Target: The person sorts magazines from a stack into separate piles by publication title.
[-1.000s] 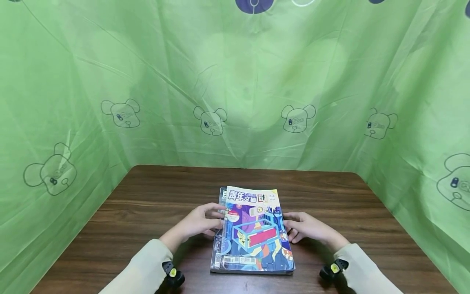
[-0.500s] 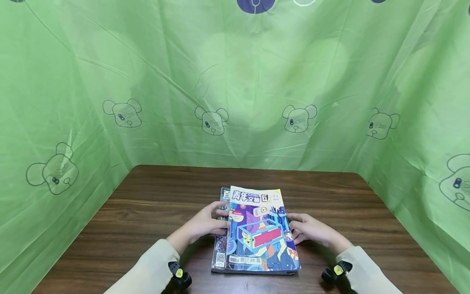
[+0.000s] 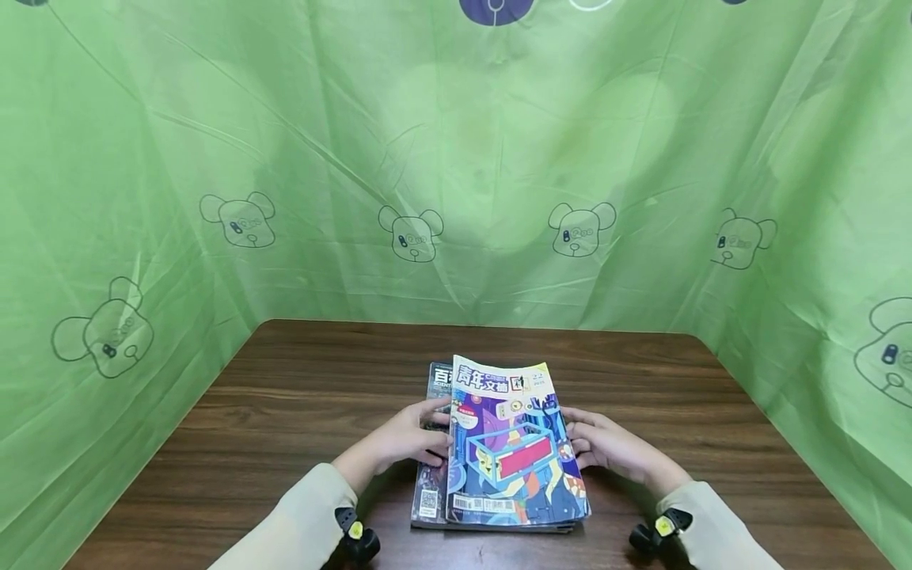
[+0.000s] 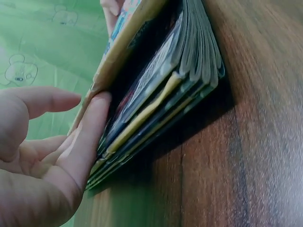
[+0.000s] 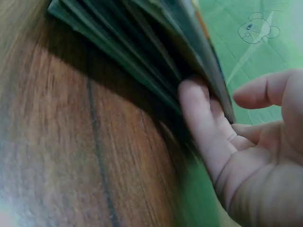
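Head view, closest to the wearer: two pale sleeves, the left sleeve (image 3: 285, 522) and the right sleeve (image 3: 720, 526), each with a black wrist device (image 3: 644, 538) bearing a yellow spot. Beyond them, the left hand (image 3: 399, 439) grips the left edge of the top magazine (image 3: 513, 459), and the right hand (image 3: 616, 451) grips its right edge. Both wrist views show a fingertip tucked beneath that edge. The colourful top magazine lies between the hands, over the pile (image 4: 189, 66), with a dark gap separating the two in the left wrist view. A dark magazine (image 3: 429, 487) sticks out to the left from under it, a square code near its lower corner. Pile and hands are near the middle of the brown wood-grain table (image 3: 306, 404). Farthest off, a creased green curtain (image 3: 484, 158) printed with bear outlines (image 3: 411, 237) surrounds the table's back and sides.
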A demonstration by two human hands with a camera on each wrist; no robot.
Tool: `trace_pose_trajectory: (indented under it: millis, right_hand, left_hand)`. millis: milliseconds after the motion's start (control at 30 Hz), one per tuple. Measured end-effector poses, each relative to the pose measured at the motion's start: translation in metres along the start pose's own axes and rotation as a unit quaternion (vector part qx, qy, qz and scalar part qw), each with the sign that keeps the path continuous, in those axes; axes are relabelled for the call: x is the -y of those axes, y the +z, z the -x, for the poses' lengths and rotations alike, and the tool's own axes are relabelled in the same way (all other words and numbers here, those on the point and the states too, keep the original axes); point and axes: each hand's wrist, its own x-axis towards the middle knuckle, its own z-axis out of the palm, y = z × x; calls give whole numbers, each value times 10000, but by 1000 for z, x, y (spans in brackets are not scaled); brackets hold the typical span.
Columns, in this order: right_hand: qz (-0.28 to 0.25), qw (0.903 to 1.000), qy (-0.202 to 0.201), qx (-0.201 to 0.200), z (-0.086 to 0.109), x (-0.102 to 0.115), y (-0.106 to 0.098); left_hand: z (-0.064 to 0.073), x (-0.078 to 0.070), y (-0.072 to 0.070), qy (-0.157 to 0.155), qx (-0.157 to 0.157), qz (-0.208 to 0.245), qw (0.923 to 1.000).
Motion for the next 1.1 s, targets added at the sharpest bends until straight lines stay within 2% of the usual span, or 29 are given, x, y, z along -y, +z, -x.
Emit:
trace_pose_trajectory:
  millis: [267, 467, 733, 1100]
  right_hand:
    - [-297, 9994, -147, 12, 5, 1, -1]
    - [-459, 9987, -224, 11, 7, 3, 0]
    - [-484, 9984, -256, -105, 11, 1, -4]
    - [-604, 9970, -363, -310, 25, 4, -19]
  left_hand:
    - [-1, -2, 11, -179, 54, 24, 9998]
    - [-2, -4, 15, -141, -33, -68, 9999]
    - [-6, -5, 24, -22, -101, 61, 9999]
    - [-23, -6, 44, 139, -318, 241, 9991]
